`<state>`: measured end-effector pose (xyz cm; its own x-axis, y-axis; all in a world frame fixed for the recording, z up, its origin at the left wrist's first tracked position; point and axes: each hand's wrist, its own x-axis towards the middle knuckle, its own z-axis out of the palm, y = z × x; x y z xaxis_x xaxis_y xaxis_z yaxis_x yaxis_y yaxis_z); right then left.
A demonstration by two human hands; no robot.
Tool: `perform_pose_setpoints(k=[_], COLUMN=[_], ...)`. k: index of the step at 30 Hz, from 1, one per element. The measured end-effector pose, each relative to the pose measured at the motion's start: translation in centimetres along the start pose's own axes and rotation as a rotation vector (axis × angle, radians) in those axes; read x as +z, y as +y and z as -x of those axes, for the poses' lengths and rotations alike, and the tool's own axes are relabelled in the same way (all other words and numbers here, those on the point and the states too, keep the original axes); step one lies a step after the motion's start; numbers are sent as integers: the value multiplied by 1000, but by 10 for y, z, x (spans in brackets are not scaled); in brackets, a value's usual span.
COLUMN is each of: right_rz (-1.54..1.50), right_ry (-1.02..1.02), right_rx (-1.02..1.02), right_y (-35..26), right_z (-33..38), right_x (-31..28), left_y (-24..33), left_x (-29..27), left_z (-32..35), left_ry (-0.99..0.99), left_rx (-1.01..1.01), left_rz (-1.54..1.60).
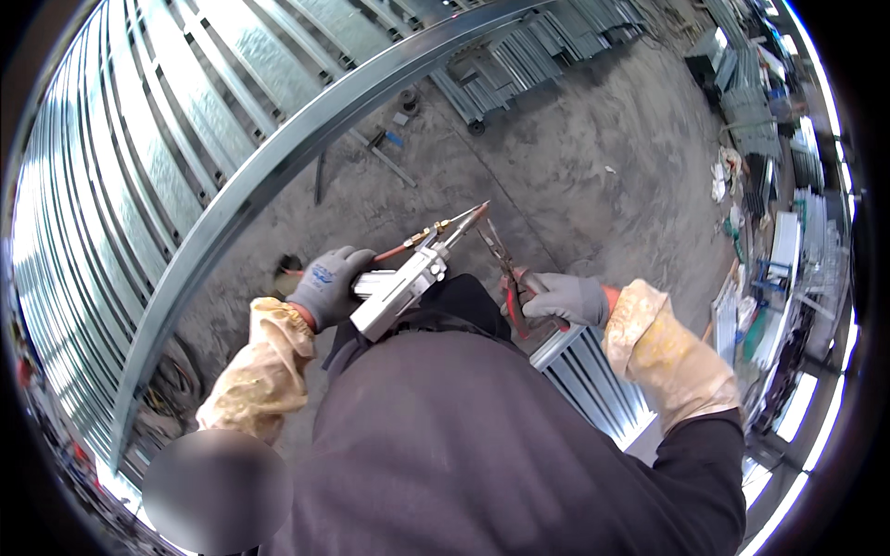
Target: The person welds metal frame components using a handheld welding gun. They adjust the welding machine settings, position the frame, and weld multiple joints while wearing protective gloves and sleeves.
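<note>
My left hand (331, 281), in a grey glove, is wrapped round the grip of a silver handheld welding gun (400, 289). A thin wire-feed tube (422, 236) with brass fittings runs alongside the gun to its copper-coloured tip (480, 209), which points up and away from me. My right hand (561, 298), also gloved in grey, is closed on pliers with red handles (513, 295). The plier jaws stand just beside the gun's tip; whether they touch it I cannot tell. Stained tan sleeve covers are on both forearms.
A large galvanized metal frame with parallel slats (209, 199) rises on the left. A smaller slatted metal piece (593, 380) lies below my right hand. Metal profiles (528, 60) are stacked at the far side, more stock (783, 259) along the right. Loose bars (385, 157) lie on the concrete floor.
</note>
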<state>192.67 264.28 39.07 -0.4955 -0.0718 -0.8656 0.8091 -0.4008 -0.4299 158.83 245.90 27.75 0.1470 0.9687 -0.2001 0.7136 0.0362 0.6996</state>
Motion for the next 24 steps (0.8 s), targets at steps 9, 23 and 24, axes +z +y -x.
perform_pose_setpoints(k=[9, 23, 24], right_rz=[-789, -1018, -995], right_ry=[474, 397, 396], right_rx=[-749, -714, -691], right_y=[52, -57, -61], right_z=[-125, -196, -194], right_x=[-23, -139, -142], left_y=[8, -11, -12], left_x=[29, 50, 50], left_z=[-168, -299, -300], left_ry=[-82, -30, -5], left_rx=[-308, -328, -295], left_rz=[479, 358, 372])
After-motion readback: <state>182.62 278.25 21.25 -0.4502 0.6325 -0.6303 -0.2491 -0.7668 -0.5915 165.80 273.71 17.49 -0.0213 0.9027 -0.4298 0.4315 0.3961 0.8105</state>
